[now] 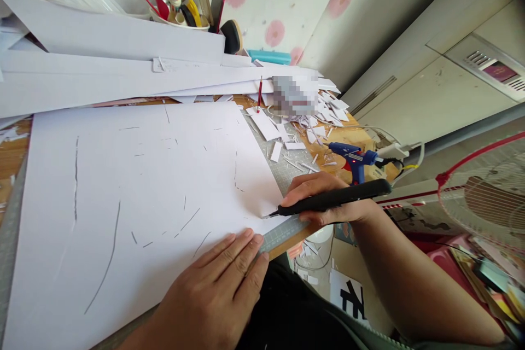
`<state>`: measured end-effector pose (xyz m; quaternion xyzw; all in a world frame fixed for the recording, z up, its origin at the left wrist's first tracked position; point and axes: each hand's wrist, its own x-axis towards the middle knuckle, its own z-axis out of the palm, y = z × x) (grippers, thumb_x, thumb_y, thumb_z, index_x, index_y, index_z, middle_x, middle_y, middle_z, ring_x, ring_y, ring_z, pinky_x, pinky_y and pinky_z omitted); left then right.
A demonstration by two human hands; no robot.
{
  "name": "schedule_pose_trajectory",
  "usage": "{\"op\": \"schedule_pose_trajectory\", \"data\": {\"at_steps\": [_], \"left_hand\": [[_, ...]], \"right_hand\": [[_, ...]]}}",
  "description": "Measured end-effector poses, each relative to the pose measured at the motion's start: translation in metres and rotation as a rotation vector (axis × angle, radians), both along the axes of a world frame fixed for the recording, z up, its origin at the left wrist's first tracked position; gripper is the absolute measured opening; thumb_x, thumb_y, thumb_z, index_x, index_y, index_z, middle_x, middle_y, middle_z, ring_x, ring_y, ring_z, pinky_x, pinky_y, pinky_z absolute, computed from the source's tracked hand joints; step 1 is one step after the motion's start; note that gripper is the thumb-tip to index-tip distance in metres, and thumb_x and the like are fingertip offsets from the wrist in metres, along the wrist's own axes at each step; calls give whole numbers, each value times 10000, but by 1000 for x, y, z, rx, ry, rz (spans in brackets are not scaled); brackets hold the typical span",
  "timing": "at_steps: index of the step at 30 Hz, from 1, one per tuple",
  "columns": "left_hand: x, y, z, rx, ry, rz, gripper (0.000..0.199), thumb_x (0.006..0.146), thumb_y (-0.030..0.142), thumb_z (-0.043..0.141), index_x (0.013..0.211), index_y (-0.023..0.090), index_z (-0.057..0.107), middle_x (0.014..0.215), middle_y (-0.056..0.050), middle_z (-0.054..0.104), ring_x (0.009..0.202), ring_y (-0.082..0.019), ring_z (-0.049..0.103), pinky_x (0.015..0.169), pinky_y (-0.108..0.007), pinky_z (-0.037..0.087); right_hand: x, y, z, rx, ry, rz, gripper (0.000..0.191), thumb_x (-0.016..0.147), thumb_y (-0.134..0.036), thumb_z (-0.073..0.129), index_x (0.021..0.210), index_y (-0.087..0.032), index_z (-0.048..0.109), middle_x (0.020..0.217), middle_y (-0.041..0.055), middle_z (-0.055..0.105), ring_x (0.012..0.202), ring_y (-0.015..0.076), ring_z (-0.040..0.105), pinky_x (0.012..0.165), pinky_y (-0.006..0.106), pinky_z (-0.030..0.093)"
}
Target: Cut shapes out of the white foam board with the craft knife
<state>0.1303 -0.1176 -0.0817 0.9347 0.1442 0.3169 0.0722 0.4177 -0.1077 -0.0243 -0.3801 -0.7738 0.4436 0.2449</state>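
A large white foam-like board (pixel 156 186) with scattered dark lines and thin slits lies on a grey cutting mat (pixel 283 238). My right hand (pixel 324 197) is closed around a black-handled craft knife (pixel 336 198). Its thin blade points left, with the tip at the board's surface near the right edge. My left hand (pixel 217 279) lies flat along the board's near edge, fingers stretched out and holding nothing. Part of the right fingers is hidden behind the knife handle.
Beyond my right hand a blue glue gun (pixel 353 158) stands among white offcuts (pixel 328 109). A red pencil (pixel 260 95) is at the back. Long white strips (pixel 123 79) and a tub of tools (pixel 180 19) line the wall. A fan (pixel 492 191) is at the right.
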Motion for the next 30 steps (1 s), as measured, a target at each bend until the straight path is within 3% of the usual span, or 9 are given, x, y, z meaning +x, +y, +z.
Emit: {"op": "schedule_pose_trajectory", "data": {"at_steps": [16,21,25,27,30], "left_hand": [[-2,-1,-5,13,3,-10,307,905,133,481,1127,149,692,1232,-99,676,1168,-215,612,1162,-338,283],[0,-2,-6,-48,19,12,310,913,165,479,1140,173,689,1252,-79,667,1181,-204,601,1162,-317,267],[-1,-2,-3,-33,15,2,321,908,174,477,1154,179,683,1284,-86,646,1203,-214,585,1161,-320,259],[-2,-2,-3,-36,21,3,325,903,172,478,1158,178,681,1286,-88,645,1198,-215,588,1159,-321,256],[-2,-2,-5,-32,22,7,326,899,166,474,1147,177,685,1276,-87,651,1182,-214,599,1156,-321,254]], "right_hand": [[12,9,10,-91,-3,56,341,791,-217,735,1126,-156,710,959,84,696,820,146,664,723,226,517],[2,-12,-2,-267,123,-234,368,748,-266,788,1095,-167,713,952,79,734,804,153,675,710,226,540],[-11,-29,-10,-485,302,-488,301,751,-286,784,1024,-180,710,646,-11,657,480,76,544,419,153,432],[-18,-34,-12,-498,383,-544,310,718,-280,809,1001,-193,717,666,-14,655,490,70,532,409,145,399],[-28,-38,-14,-382,431,-600,328,674,-334,837,952,-189,741,799,25,699,614,93,577,504,169,430]]}}
